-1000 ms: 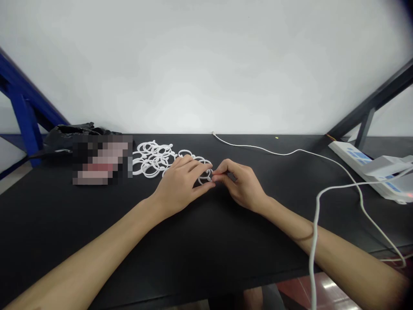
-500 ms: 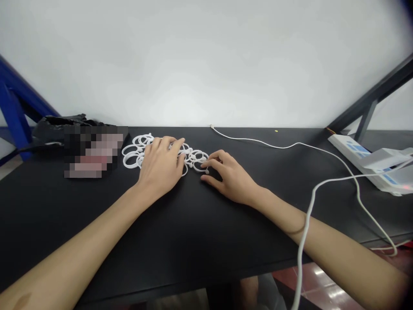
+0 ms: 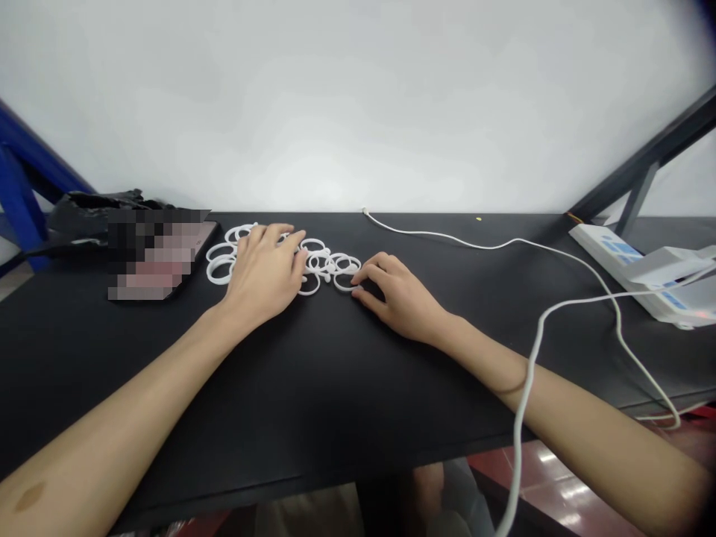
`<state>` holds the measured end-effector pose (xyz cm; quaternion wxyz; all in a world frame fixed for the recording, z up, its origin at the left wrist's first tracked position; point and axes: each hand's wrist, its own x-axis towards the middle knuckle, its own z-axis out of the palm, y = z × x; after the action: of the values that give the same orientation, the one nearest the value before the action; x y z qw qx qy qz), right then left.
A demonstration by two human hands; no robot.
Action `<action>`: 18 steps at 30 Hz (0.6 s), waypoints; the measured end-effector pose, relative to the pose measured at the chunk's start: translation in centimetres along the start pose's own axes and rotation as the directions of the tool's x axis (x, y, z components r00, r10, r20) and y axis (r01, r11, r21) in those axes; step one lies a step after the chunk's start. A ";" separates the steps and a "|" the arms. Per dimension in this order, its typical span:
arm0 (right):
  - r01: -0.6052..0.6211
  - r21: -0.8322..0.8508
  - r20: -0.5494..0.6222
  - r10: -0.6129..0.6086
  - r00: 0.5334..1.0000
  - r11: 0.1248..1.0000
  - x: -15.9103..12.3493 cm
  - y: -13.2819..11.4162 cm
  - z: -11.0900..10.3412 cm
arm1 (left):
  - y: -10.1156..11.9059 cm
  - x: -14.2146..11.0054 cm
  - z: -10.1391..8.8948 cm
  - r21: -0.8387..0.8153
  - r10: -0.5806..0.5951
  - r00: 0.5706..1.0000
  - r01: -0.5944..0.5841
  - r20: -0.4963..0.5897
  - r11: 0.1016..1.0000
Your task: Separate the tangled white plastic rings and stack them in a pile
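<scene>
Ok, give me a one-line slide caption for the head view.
Left hand lies flat on a pile of white plastic rings while the right hand touches the nearest ring on a black table.

The black table carries everything in front of me. Under my left hand and spreading to both sides of it lies a heap of white rings, reaching the fingertips of my right hand. Left of my left hand sits a blurred flat thing beside a black bag. A white cable runs behind and right of my right hand, toward a white device far right.
</scene>
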<state>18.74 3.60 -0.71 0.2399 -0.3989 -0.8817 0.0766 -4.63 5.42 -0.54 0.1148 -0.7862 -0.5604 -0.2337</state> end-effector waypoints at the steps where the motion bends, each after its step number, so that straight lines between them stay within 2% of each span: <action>1: 0.005 0.004 -0.002 -0.005 1.000 1.000 0.0 0.0 0.0 | 0.3 0.0 -0.2 -0.032 0.043 0.999 -0.043 0.004 0.999; 5: 0.002 0.009 -0.005 -0.002 1.000 1.000 0.0 0.1 0.1 | 1.3 -0.3 -0.3 -0.172 0.263 0.959 -0.243 0.109 0.955; 7: 0.001 0.007 0.002 -0.001 1.000 1.000 0.1 0.1 0.1 | 1.4 -0.5 -0.1 -0.201 0.321 0.933 -0.288 0.159 0.936; 10: 0.003 0.010 0.010 -0.003 1.000 1.000 0.1 0.1 0.1 | 1.3 -0.5 0.1 -0.212 0.321 0.929 -0.281 0.183 0.936; 18: 0.006 0.007 -0.003 -0.006 1.000 1.000 0.1 0.5 0.2 | 1.3 -0.4 0.0 -0.174 0.298 0.940 -0.269 0.168 0.947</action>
<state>18.88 4.01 -1.01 0.2428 -0.3956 -0.8823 0.0782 -3.52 4.60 -0.60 0.0337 -0.8840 -0.4305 -0.1790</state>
